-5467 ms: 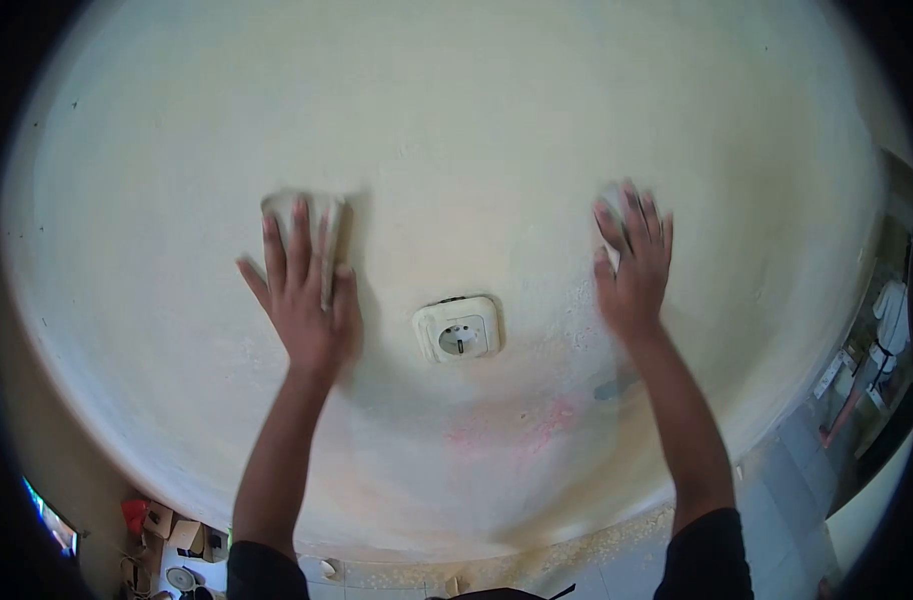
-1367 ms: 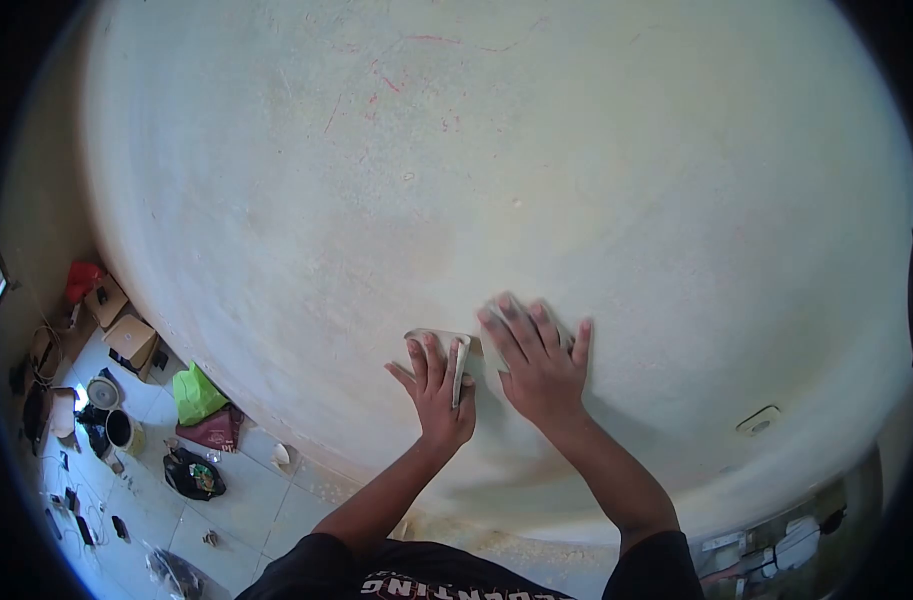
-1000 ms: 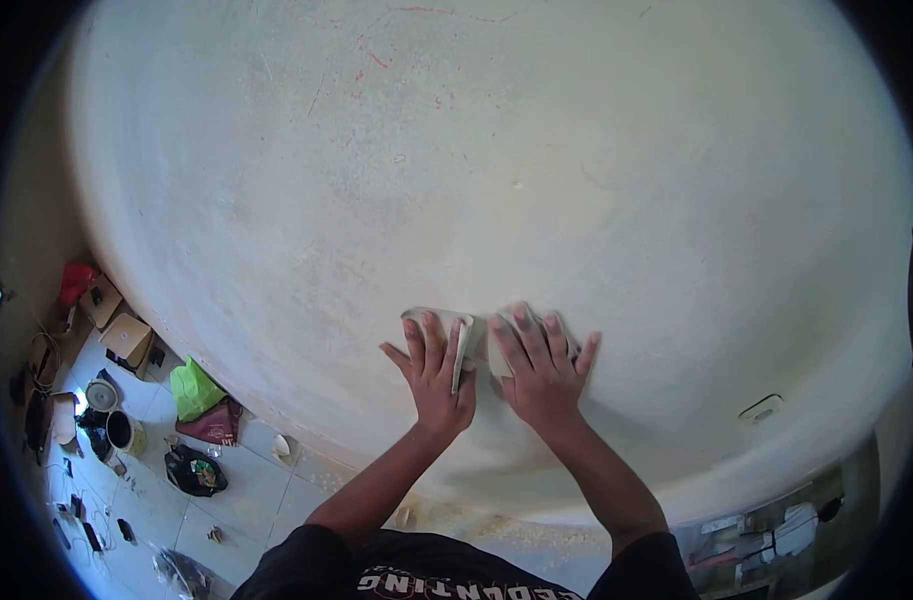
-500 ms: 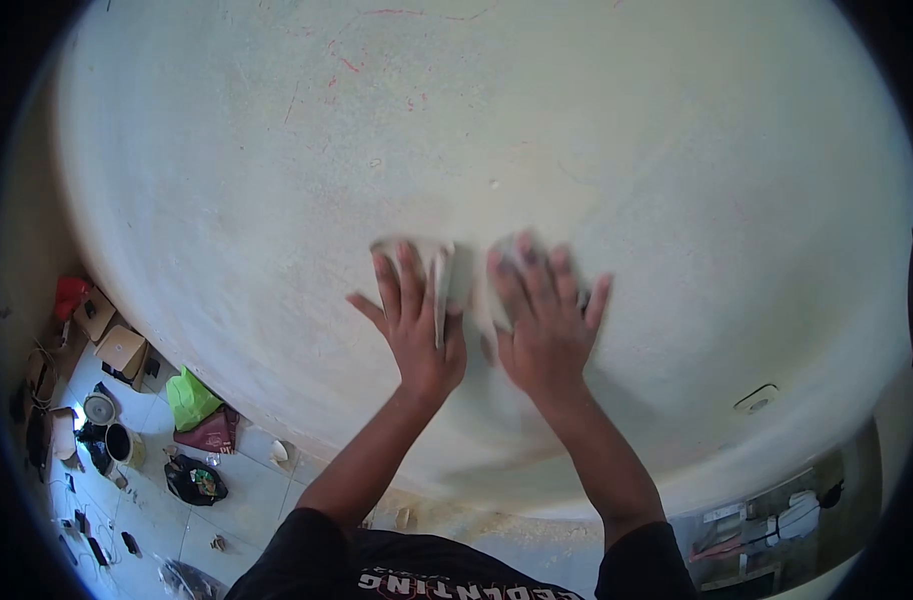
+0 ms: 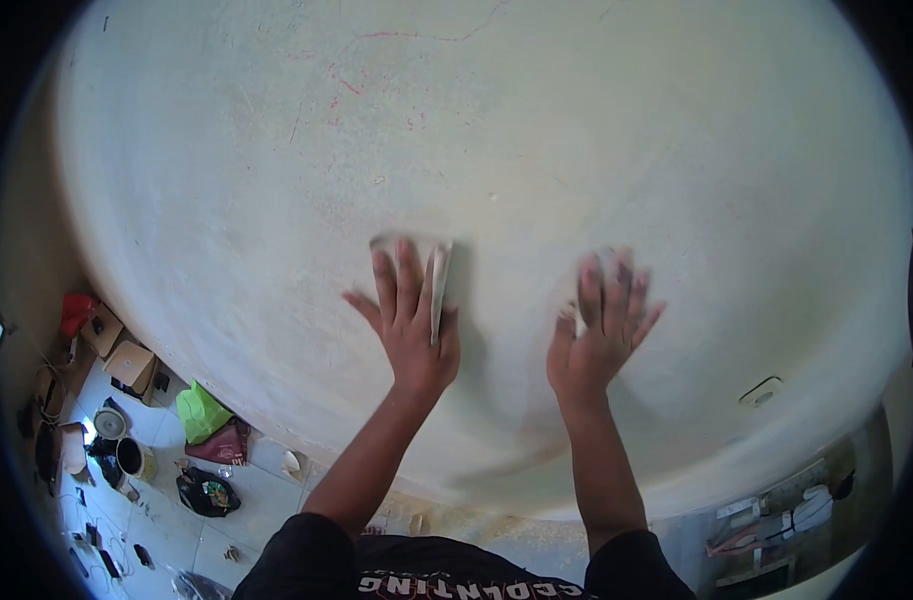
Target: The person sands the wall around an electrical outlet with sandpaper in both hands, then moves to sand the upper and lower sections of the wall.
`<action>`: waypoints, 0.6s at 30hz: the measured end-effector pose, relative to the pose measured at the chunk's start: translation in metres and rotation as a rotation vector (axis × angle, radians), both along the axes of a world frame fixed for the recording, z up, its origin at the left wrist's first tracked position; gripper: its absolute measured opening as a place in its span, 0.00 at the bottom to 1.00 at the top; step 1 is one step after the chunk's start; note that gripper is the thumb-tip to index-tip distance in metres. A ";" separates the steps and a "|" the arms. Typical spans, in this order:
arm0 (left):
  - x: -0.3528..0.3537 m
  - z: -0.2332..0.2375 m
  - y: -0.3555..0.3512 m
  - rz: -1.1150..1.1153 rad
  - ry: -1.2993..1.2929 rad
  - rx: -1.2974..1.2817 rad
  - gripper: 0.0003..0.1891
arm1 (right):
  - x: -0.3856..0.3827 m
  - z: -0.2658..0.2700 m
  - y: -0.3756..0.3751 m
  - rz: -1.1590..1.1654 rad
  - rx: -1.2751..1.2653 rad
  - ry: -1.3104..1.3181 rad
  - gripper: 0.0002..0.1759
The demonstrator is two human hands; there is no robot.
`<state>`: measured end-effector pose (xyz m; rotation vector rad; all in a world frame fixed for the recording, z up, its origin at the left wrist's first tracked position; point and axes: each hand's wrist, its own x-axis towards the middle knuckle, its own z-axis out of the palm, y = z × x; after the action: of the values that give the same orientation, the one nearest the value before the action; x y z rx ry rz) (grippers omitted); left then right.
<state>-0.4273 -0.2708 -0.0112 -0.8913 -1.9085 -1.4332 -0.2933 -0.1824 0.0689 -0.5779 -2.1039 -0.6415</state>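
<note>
My left hand [image 5: 411, 320] lies against the pale wall [image 5: 536, 120] with its fingers spread, pressing a folded sheet [image 5: 440, 285] that pokes up between the fingers and shows behind the fingertips. To its right, my right hand [image 5: 598, 330] is also flat on the wall, fingers apart and somewhat blurred. A light piece of material [image 5: 568, 312] shows beside its thumb; most of it is hidden under the palm. Red marks run across the upper part of the wall.
Cardboard boxes [image 5: 130, 366], a green bag [image 5: 202, 412], a black bag [image 5: 206, 490] and a bucket [image 5: 134, 458] are on the tiled floor at the lower left. A small oval fitting [image 5: 761, 392] sits in the wall. Another person [image 5: 808, 510] is at the lower right.
My right hand has slid to the right along the wall, away from my left hand. My left hand has barely moved. The view has shifted slightly.
</note>
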 end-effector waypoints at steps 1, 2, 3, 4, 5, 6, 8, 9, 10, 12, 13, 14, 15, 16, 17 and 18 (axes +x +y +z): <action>0.007 -0.019 0.003 -0.014 -0.041 0.002 0.26 | 0.008 -0.020 0.006 0.010 -0.012 0.049 0.36; 0.018 -0.047 0.008 -0.008 -0.038 -0.026 0.26 | 0.016 -0.042 0.011 0.022 -0.021 0.097 0.38; 0.028 -0.067 0.010 -0.023 -0.028 -0.060 0.26 | 0.023 -0.069 0.006 -0.053 -0.128 -0.070 0.31; 0.033 -0.071 0.010 -0.038 -0.019 -0.094 0.26 | 0.015 -0.087 0.007 0.061 0.052 -0.064 0.28; 0.030 -0.068 0.013 -0.035 -0.001 -0.061 0.26 | 0.013 -0.089 0.012 0.059 0.110 -0.074 0.29; 0.024 -0.050 0.013 -0.031 0.013 -0.029 0.26 | 0.008 -0.076 0.011 0.060 0.167 -0.088 0.29; 0.013 -0.012 0.010 -0.031 0.025 0.013 0.25 | -0.001 -0.023 -0.005 0.059 0.015 -0.074 0.29; 0.010 0.008 0.008 -0.039 0.020 0.023 0.25 | -0.002 -0.008 -0.009 0.056 -0.064 -0.064 0.29; 0.010 0.016 0.005 -0.050 0.014 0.029 0.25 | 0.004 -0.010 -0.007 0.045 -0.070 0.000 0.29; 0.026 -0.015 0.004 -0.082 0.006 -0.063 0.24 | 0.013 -0.018 0.002 0.025 -0.068 0.126 0.29; 0.041 -0.051 0.006 -0.096 0.015 -0.109 0.24 | 0.019 -0.044 0.008 0.020 -0.109 0.153 0.29; 0.047 -0.072 0.010 -0.110 0.027 -0.156 0.24 | 0.021 -0.071 0.011 0.029 -0.051 0.105 0.29; 0.044 -0.075 0.013 -0.099 0.069 -0.144 0.24 | 0.020 -0.098 0.011 0.036 0.005 0.057 0.29; 0.044 -0.077 0.015 -0.090 0.106 -0.133 0.24 | 0.019 -0.106 0.008 0.041 0.059 0.005 0.29; 0.045 -0.077 0.016 -0.083 0.142 -0.123 0.24 | 0.018 -0.102 0.011 0.079 0.050 -0.015 0.29; 0.039 -0.059 0.016 -0.061 0.120 -0.090 0.25 | 0.013 -0.078 0.006 0.072 0.023 -0.049 0.30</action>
<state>-0.3888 -0.2552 -0.0699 -1.0620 -1.8828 -1.3071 -0.2799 -0.1762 -0.0095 -0.4755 -2.1497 -0.6445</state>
